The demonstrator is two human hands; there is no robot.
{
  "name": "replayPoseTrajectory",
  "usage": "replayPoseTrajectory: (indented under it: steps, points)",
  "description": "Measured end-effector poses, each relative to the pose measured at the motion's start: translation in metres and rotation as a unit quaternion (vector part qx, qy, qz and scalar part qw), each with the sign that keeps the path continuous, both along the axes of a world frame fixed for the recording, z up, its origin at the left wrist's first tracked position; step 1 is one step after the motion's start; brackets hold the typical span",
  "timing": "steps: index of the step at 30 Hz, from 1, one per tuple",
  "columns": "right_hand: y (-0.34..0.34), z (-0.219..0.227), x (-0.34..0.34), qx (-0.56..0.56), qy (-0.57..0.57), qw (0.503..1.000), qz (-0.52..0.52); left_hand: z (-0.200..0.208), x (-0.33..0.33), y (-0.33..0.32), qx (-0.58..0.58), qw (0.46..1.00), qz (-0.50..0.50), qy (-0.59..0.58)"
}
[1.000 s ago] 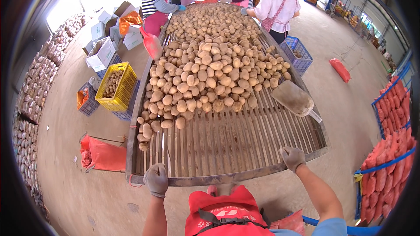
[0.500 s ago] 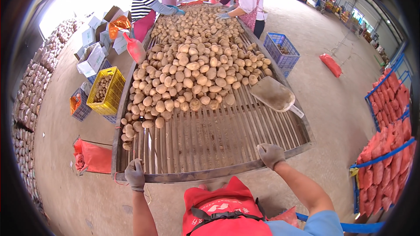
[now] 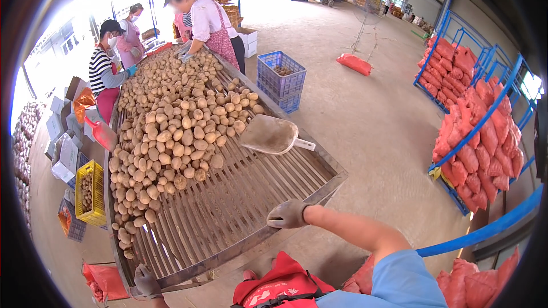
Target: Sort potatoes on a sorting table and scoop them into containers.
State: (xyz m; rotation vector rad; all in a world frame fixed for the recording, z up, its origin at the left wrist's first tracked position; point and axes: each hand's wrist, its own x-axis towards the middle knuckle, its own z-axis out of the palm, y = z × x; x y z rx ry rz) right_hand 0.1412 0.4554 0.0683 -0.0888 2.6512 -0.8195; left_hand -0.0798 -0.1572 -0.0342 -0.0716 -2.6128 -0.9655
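Note:
A slatted sorting table (image 3: 225, 217) stretches away from me, heaped with brown potatoes (image 3: 171, 131) toward its far end and left side. My left hand (image 3: 147, 281), in a grey glove, is closed on the frame at the near left corner. My right hand (image 3: 287, 214), gloved alike, is closed over the near rail, further right. A pale scoop (image 3: 269, 134) with a white handle lies on the slats by the right edge, apart from my hands. Against the left side of the heap rests a red scoop (image 3: 101, 133).
Several people (image 3: 208, 23) stand around the far end, hands at the potatoes. A blue crate (image 3: 281, 77) stands right of the table, a yellow crate (image 3: 90, 194) left. Red sacks (image 3: 479, 142) fill blue racks at right. A red sack (image 3: 354, 64) lies on the floor.
My view has swung to the right, so the table appears shifted left and slanted. Both hands remain at the table's near edge; the scoops keep their places on it.

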Motion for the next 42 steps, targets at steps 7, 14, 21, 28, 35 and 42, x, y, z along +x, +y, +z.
replayPoseTrajectory:
  steps: [7, 14, 21, 28, 35, 42]
  points:
    - [0.091, 0.004, 0.039, 0.066, -0.048, 0.992, -0.101, 0.012, 0.004, 0.011, 0.028, 0.999, 0.023, -0.038]
    - [0.092, -0.009, 0.025, 0.073, 0.004, 0.975, -0.21, 0.008, -0.001, 0.006, 0.018, 0.998, 0.022, -0.053]
    - [0.083, -0.028, 0.028, 0.108, 0.142, 0.95, -0.255, -0.019, -0.012, -0.022, 0.035, 0.999, 0.013, -0.04]
    - [0.084, -0.025, 0.032, 0.069, 0.184, 0.934, -0.299, -0.028, -0.012, -0.025, 0.041, 0.998, 0.026, -0.04]
    - [0.086, -0.026, 0.035, 0.064, 0.173, 0.937, -0.298, -0.024, -0.012, -0.031, -0.015, 0.999, 0.011, -0.05]
    - [0.084, -0.019, 0.028, 0.081, 0.128, 0.945, -0.29, 0.025, 0.013, 0.006, -0.078, 0.996, 0.04, -0.023]
